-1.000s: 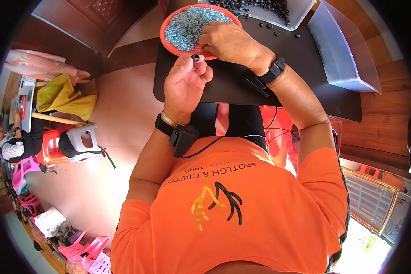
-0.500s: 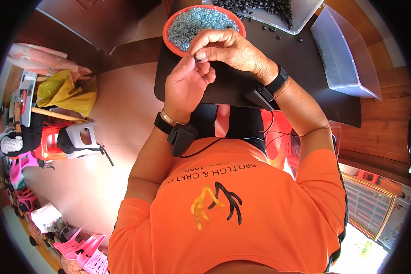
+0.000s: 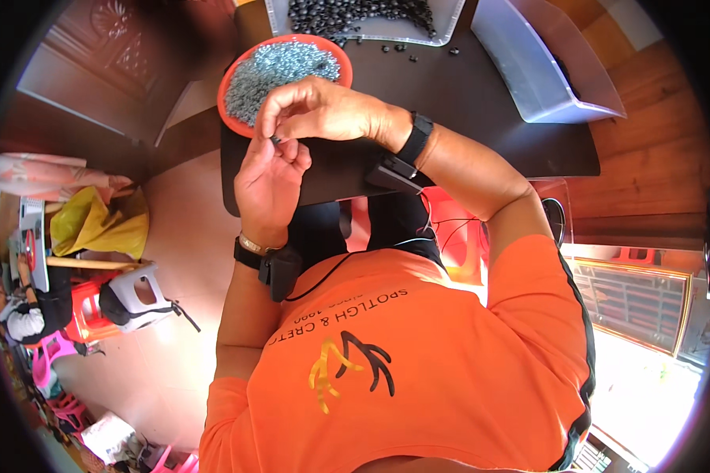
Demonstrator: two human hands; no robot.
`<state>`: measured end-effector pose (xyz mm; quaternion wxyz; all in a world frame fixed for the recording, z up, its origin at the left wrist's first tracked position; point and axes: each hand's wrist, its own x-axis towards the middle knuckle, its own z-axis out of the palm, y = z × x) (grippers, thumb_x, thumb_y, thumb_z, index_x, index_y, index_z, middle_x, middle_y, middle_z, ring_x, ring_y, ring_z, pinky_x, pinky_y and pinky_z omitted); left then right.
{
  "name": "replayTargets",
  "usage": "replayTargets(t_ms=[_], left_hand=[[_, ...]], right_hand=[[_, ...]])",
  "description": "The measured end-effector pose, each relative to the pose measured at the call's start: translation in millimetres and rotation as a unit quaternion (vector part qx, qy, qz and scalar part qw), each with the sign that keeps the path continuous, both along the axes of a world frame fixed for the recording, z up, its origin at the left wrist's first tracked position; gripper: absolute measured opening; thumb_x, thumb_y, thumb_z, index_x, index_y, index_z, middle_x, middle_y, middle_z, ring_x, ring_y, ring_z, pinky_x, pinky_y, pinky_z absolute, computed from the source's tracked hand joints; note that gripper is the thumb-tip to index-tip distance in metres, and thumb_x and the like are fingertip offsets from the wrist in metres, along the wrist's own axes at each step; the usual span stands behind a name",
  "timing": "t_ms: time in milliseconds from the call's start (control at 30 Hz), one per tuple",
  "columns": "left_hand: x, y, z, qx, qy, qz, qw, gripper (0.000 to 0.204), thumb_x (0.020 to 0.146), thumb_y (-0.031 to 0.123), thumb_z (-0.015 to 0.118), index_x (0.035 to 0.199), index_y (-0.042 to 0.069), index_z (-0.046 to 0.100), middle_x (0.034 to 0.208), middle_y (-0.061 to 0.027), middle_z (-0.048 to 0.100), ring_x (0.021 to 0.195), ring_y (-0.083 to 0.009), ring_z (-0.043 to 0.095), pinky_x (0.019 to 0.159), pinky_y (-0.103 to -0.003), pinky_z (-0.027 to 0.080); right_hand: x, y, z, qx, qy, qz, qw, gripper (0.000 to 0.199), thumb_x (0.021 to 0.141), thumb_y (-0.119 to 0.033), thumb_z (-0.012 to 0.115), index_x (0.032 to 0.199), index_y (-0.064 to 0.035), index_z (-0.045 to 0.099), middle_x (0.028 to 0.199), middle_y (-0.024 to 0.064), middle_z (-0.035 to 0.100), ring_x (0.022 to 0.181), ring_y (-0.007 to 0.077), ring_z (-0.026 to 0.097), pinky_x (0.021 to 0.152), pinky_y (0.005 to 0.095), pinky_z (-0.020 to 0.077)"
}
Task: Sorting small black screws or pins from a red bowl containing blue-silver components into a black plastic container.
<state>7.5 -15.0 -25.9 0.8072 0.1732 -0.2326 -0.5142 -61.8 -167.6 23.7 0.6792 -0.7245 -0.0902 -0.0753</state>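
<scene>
My left hand [image 3: 272,185] is raised palm up over the near edge of a dark table, its thumb and fingertips closed. My right hand [image 3: 323,110] reaches across from the right and meets it, thumb and forefinger pinched. Between the fingertips of both hands sits a small black piece [image 3: 275,139], mostly covered; its exact kind is too small to tell. Just beyond the hands stands an orange-red bowl [image 3: 346,71] full of small shiny, silvery-blue ring-like pieces [image 3: 280,69].
A clear plastic tray [image 3: 453,27] with many black pieces [image 3: 355,14] is at the far side. Several loose black pieces [image 3: 454,50] lie on the dark table [image 3: 465,102]. A translucent bin [image 3: 528,71] stands at the right. Far left, another person [image 3: 28,311] sits by stools.
The view has shifted, so the table and bowl appear further left. Both hands remain together at the small black piece, with the right hand still pinching.
</scene>
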Motion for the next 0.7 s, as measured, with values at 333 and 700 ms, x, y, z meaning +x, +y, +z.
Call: replayTargets(t_ms=[333, 700], left_hand=[[3.9, 3.6, -9.8, 0.014, -0.001, 0.004, 1.000, 0.019, 0.096, 0.018, 0.045, 0.099, 0.003, 0.056, 0.099, -0.0045, 0.054, 0.081, -0.0184, 0.044, 0.074, -0.035, 0.040], [3.1, 3.3, -5.5, 0.014, 0.005, 0.012, 1.000, 0.020, 0.096, 0.018, 0.045, 0.100, 0.002, 0.057, 0.099, -0.0039, 0.053, 0.079, -0.0185, 0.042, 0.074, -0.035, 0.039]], right_hand=[[-44.4, -65.4, 59.4, -0.412, -0.050, -0.323, 0.851, 0.020, 0.078, -0.016, 0.069, 0.093, -0.0026, 0.069, 0.089, 0.0094, 0.069, 0.083, 0.0214, 0.066, 0.074, 0.0311, 0.0511], [-149.0, -230.1, 0.4, -0.442, 0.156, -0.511, 0.720, 0.029, 0.074, -0.024, 0.072, 0.097, -0.0055, 0.070, 0.090, 0.0106, 0.070, 0.083, 0.0224, 0.066, 0.073, 0.0329, 0.0508]])
